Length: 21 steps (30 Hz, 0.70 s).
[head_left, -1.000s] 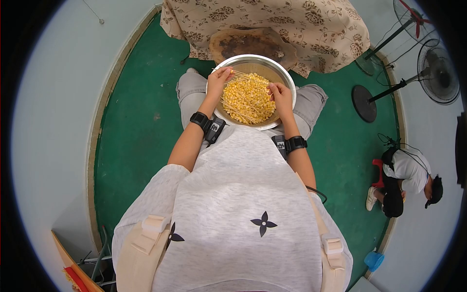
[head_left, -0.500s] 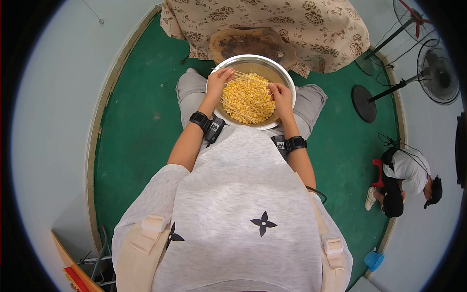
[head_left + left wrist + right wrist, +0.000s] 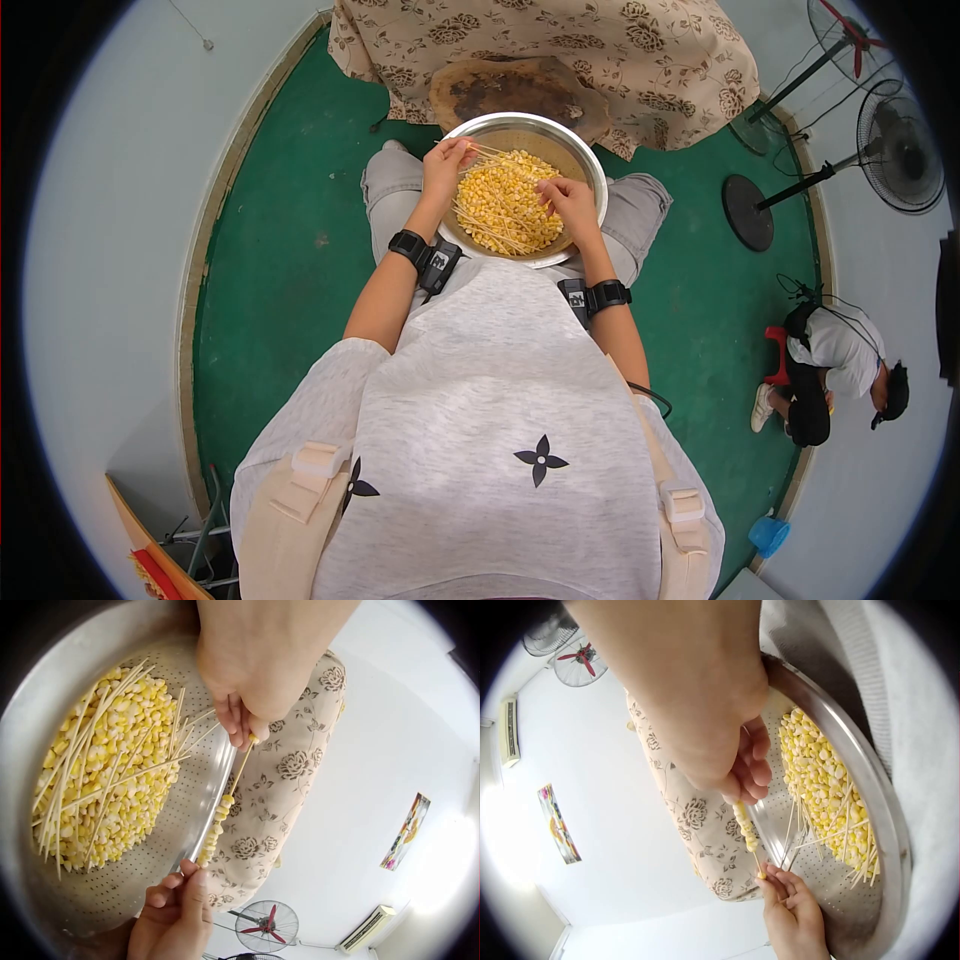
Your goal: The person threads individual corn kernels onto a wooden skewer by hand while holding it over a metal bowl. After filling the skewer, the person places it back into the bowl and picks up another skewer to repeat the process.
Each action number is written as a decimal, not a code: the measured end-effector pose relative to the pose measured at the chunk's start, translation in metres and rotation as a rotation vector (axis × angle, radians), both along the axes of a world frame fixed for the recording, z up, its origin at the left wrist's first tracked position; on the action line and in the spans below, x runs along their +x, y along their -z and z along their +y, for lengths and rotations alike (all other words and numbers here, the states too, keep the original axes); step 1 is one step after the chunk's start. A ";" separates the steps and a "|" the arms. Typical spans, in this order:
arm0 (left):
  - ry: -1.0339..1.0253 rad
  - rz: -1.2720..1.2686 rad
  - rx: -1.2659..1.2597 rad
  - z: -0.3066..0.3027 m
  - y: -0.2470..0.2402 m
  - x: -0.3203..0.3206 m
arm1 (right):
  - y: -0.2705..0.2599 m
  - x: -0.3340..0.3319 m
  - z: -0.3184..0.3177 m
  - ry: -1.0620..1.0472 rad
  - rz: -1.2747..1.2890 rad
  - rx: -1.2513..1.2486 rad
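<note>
A thin wooden skewer (image 3: 239,776) stretches between my two hands, with several yellow corn kernels (image 3: 216,825) threaded in a row toward its right-hand end. My left hand (image 3: 446,168) pinches the other end, where a single kernel (image 3: 253,739) sits at the fingertips. My right hand (image 3: 570,204) pinches the end of the kernel row between thumb and fingers. Under both hands a metal bowl (image 3: 590,163) with a perforated inner wall rests on the lap, holding loose corn kernels (image 3: 505,205) and several bare skewers (image 3: 124,780) scattered on top.
Beyond the bowl is a brown wooden slab (image 3: 520,88) before a flower-patterned cloth (image 3: 580,40). Standing fans (image 3: 900,150) are at the right. Another person (image 3: 840,350) sits low on a red stool (image 3: 776,355) by the right wall.
My right hand has moved left and slightly down, farther over the bowl's middle. My left hand has shifted only slightly and keeps its pinch.
</note>
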<state>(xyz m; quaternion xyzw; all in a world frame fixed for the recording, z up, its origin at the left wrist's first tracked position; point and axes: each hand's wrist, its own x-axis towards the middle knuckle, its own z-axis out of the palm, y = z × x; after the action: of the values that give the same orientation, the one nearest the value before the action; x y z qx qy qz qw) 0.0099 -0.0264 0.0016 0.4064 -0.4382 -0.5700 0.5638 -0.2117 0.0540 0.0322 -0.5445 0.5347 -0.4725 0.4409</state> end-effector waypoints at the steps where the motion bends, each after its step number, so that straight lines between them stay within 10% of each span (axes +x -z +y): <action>1: 0.000 0.000 0.000 0.000 0.001 0.000 | 0.001 0.000 0.000 -0.029 -0.007 0.007; 21: -0.059 -0.005 -0.039 -0.003 0.006 0.000 | -0.003 0.001 0.001 -0.168 0.026 0.048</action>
<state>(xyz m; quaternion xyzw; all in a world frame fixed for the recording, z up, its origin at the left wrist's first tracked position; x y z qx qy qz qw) 0.0098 -0.0295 -0.0044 0.4094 -0.4385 -0.5435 0.5871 -0.2104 0.0550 0.0352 -0.5828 0.5041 -0.4136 0.4849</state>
